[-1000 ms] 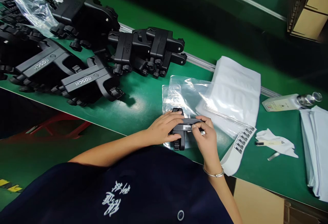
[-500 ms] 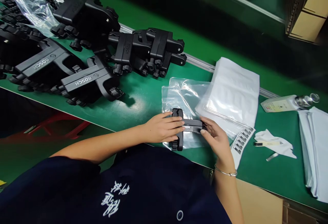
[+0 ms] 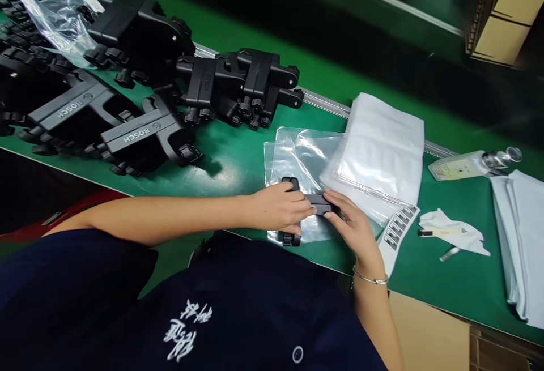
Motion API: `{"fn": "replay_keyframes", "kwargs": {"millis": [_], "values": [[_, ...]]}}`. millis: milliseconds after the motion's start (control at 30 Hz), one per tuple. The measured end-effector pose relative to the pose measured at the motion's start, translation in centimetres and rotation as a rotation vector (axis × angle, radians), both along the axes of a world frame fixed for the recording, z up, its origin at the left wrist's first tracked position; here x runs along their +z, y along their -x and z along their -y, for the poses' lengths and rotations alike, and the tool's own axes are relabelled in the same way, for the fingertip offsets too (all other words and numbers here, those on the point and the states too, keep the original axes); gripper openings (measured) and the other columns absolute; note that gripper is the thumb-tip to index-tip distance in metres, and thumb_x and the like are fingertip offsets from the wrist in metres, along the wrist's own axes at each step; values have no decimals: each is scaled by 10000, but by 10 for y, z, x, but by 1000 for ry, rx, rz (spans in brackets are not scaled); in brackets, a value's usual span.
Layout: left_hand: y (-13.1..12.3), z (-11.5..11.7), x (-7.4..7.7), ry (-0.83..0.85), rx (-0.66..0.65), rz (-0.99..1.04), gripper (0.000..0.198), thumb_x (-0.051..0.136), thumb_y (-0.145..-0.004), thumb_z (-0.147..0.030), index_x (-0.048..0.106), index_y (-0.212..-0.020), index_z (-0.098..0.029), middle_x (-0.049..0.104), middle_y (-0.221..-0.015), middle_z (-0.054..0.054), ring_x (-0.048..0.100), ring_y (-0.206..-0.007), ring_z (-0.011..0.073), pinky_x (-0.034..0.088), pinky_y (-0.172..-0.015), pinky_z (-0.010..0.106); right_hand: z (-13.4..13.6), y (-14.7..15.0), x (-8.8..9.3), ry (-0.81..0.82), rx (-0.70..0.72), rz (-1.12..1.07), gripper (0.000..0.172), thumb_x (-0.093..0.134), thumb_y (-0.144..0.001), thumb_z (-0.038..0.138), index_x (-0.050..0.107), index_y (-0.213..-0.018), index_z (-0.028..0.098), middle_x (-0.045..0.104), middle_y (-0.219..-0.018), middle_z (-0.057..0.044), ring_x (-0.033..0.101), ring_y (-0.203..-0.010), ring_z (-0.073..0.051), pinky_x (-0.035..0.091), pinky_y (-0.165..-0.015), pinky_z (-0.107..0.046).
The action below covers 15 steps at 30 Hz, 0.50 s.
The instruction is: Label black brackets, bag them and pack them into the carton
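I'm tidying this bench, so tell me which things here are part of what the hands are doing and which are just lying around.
In hand: left hand, right hand, small black part, clear bag beneath it.
Lying about: black Bosch parts, white bag stack, bottle, crumpled cloth, cardboard boxes.

Matt black plastic part [image 3: 317, 202] on a glossy clear plastic bag [image 3: 300, 158]; the green table [image 3: 238, 161] looks faintly sheened, perhaps rubber.

Light: bright overhead, white glare on bag [image 3: 304, 153]
Shadows: soft, left of bag
Blur: dark, smeared beyond bag; edges stretched
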<state>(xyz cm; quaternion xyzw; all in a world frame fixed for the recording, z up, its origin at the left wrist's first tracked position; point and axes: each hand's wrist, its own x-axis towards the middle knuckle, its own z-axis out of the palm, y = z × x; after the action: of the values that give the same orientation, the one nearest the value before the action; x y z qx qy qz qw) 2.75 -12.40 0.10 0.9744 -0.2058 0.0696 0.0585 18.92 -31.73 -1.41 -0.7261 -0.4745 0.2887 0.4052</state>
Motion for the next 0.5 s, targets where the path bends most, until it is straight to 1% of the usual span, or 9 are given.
{"fn": "replay_keyframes", "kwargs": {"millis": [67,233,300,333,367,433,467,500], "values": [[1,1,1,-14,11,6,535,525,-916,-537,595,-1269,-140,700,-946,74,591,-862,200,371,-712,345,0,0,0,-2,4,19,351,610,-914,338,622,-1264,319,592,-1358,-40,534,-1276,-227,429,-1096,-432],[13,-5,2,8,49,68,453,443,-964,-501,629,-1212,-171,688,-1093,76,585,-919,199,376,-830,350,1,0,-6,-10,31,82,355,569,-934,369,617,-1274,281,593,-1358,-61,548,-1264,-236,436,-1093,-446],[13,-4,2,-6,77,57,447,455,-958,-501,626,-1218,-179,686,-1072,75,585,-904,199,383,-820,346,0,1,1,18,52,159,360,544,-944,368,613,-1283,267,589,-1364,-67,557,-1255,-249,452,-1078,-456],[11,-2,2,-19,92,41,458,480,-945,-507,616,-1238,-182,685,-1035,75,585,-877,200,389,-797,344,1,2,11,32,41,228,362,536,-946,366,614,-1284,260,598,-1353,-72,571,-1239,-262,468,-1060,-467],[9,0,3,-30,105,25,479,507,-929,-517,604,-1260,-183,682,-994,74,585,-848,202,394,-776,344,1,6,25,30,14,310,365,533,-946,364,615,-1285,257,611,-1335,-76,586,-1218,-275,486,-1038,-475],[7,5,4,-27,107,16,500,542,-909,-515,597,-1278,-182,673,-938,74,585,-802,205,409,-752,346,4,19,65,-33,-52,454,366,540,-941,358,613,-1290,276,652,-1274,-66,619,-1165,-286,519,-992,-470],[7,6,4,-13,94,26,485,543,-912,-501,607,-1267,-178,674,-942,79,589,-800,208,419,-763,350,7,29,88,-104,-37,472,371,543,-941,351,595,-1306,306,656,-1269,-39,624,-1157,-269,528,-984,-439],[9,6,5,6,80,39,457,536,-920,-482,623,-1244,-171,677,-968,88,598,-820,212,429,-794,359,11,41,110,-159,50,430,374,535,-947,345,572,-1319,359,664,-1254,5,634,-1141,-237,531,-985,-396]]}}
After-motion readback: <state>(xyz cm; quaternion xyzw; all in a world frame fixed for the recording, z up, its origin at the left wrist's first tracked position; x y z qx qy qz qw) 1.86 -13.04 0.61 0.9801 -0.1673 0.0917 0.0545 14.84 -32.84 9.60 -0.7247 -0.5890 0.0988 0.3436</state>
